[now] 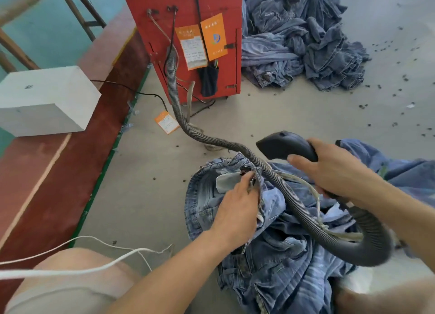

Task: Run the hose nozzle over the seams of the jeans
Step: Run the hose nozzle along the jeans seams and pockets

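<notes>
- Here the right hand (334, 170) curls its fingers round the grip of the black plastic hose nozzle (286, 146), whose tapered mouth points away from the palm, up and to the left, and hangs clear of the cloth.
- Just below and left of that mouth, the left hand (237, 207) pinches a fold at the waistband of the faded blue denim jeans (277, 262), fingers closed on the cloth beside a pale pocket lining (226, 180).
- So the seam in the left fingers lies down and left of the nozzle tip, near but not touching; the right hand is the one to close the gap, probably by tipping the mouth downward.
- The nozzle's long axis runs roughly crosswise to the waistband edge.
- The grey ribbed hose (289, 193) loops from under the right wrist across the jeans between the two hands, and may drag on the fold.
- Further out, the jeans lie crumpled on a grey concrete floor (294, 116) strewn with dark scraps.
- Beyond the fingers stand a red metal cabinet (188, 12), which the hose feeds into, and a heap of blue jeans (301, 38).
</notes>
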A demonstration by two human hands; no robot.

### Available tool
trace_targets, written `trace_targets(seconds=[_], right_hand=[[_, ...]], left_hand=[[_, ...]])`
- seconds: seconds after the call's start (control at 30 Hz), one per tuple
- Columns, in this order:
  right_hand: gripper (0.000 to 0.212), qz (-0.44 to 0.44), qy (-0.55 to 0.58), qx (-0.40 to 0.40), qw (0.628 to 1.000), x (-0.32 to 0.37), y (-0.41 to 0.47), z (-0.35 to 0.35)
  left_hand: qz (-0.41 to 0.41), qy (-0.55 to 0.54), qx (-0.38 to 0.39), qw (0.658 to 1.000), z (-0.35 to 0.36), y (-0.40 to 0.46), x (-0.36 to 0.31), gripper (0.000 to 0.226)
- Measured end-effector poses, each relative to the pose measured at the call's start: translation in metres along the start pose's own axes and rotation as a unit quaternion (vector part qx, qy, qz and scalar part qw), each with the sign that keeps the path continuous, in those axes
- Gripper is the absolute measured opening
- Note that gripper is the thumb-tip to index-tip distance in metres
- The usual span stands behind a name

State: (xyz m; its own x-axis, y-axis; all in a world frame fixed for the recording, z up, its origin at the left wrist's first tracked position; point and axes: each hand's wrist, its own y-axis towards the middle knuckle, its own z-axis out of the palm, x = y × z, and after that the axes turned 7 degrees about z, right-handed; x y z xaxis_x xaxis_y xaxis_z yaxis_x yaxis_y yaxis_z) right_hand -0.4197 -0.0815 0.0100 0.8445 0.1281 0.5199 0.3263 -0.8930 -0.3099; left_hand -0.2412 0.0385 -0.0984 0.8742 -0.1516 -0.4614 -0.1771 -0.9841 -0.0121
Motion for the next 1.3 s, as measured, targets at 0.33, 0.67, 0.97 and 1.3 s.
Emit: trace_targets(seconds=[0.33, 0.67, 0.97, 1.3], right_hand=[[0.016, -0.019, -0.022, 0.032, 0.999, 0.001, -0.002, 0.010], [0.019, -0.045, 0.030, 0.108, 0.993, -0.017, -0.007, -0.017], [0.024, -0.042, -0.047, -0.025, 0.998, -0.005, 0.007, 0.012], [0.024, -0.073, -0.091, 0.032, 0.993, -0.004, 0.000, 0.023]], left_hand=[[0.000, -0.098, -0.028, 0.995, 0.005, -0.002, 0.003, 0.067], [-0.316, -0.642, -0.106, 0.690, -0.036, 0.003, 0.024, 0.028], [-0.271, -0.647, -0.045, 0.711, -0.028, -0.005, 0.017, 0.048], [-0.269, -0.639, -0.037, 0.720, -0.020, -0.005, 0.015, 0.052]])
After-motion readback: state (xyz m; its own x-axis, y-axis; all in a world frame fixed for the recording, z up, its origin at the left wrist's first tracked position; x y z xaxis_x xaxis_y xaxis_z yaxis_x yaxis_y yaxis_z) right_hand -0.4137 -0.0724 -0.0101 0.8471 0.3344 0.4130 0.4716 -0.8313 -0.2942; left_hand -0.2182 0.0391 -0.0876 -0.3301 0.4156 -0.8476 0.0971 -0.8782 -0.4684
